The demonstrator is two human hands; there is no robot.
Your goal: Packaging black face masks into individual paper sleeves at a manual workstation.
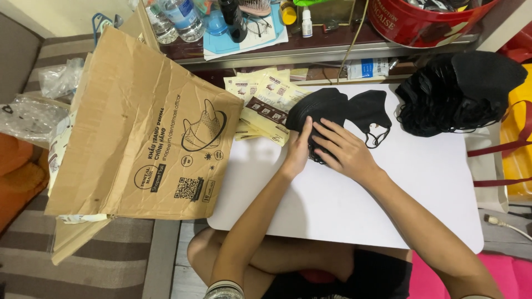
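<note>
My arms are bare from elbow to wrist, with no sleeves, watch, bracelet or rings that I can see. My left hand [297,150] and my right hand [343,150] are bare too, no gloves, nails short and unpainted as far as I can tell. Lower down my bare knee [202,252] shows, and beside it my dark shorts [382,277], black or close to it, with a bit of red cloth [317,275] at their edge. At the bottom, on my left arm, sits a pale striped band [224,290], cut off by the frame.
</note>
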